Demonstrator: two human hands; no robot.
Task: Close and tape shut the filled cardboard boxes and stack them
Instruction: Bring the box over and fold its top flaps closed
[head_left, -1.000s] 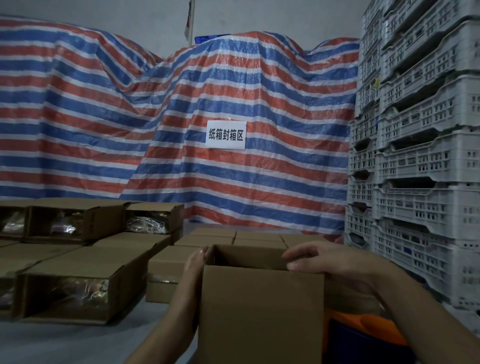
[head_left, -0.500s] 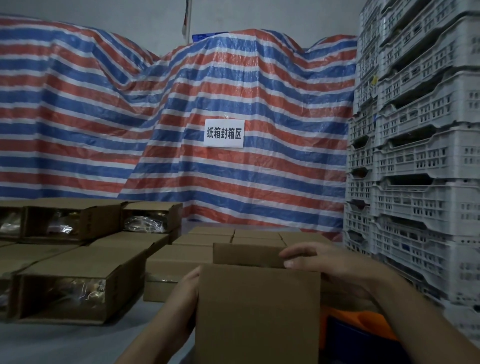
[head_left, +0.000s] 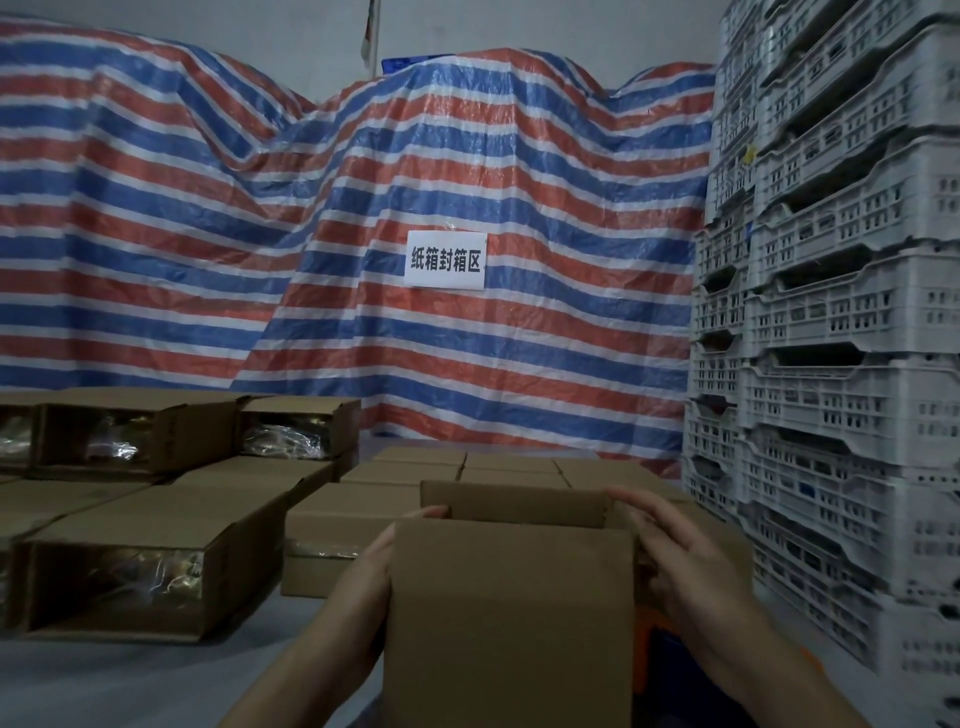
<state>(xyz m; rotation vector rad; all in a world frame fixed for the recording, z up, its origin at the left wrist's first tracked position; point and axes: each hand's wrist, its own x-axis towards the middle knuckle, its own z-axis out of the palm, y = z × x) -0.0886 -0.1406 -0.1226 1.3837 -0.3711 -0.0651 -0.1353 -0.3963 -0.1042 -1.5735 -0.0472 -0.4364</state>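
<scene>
So the cardboard box (head_left: 511, 613) sits at 6 o'clock in the view, right up close, held upright between both hands with its open top facing up. Its near flap stands vertical and fills most of the lower middle, while the far flap (head_left: 514, 501) is also raised behind it. The long axis can't really be judged since the bottom is cut off by the frame edge, but the mouth looks wider left to right than front to back.

The left hand (head_left: 371, 582) is laid flat against the box's left side, fingers straight and reaching up to the top edge at about 9 o'clock from the box. The right hand (head_left: 675, 561) is wrapped over the top right corner at 3 o'clock, fingers curled over the rim. So one side is pressed, the other is gripped.

Just behind the box at 12 o'clock, a block of closed cartons (head_left: 467, 467) is packed tight side by side. Out at 9 o'clock, several open boxes (head_left: 150, 561) are lying on their sides with shiny plastic-wrapped contents showing. At 3 o'clock a tall stack of white plastic crates (head_left: 841, 312) is seen. The whole back is covered by a red, white and blue striped tarp (head_left: 260, 234), with a white paper sign (head_left: 445, 260) stuck on it.
</scene>
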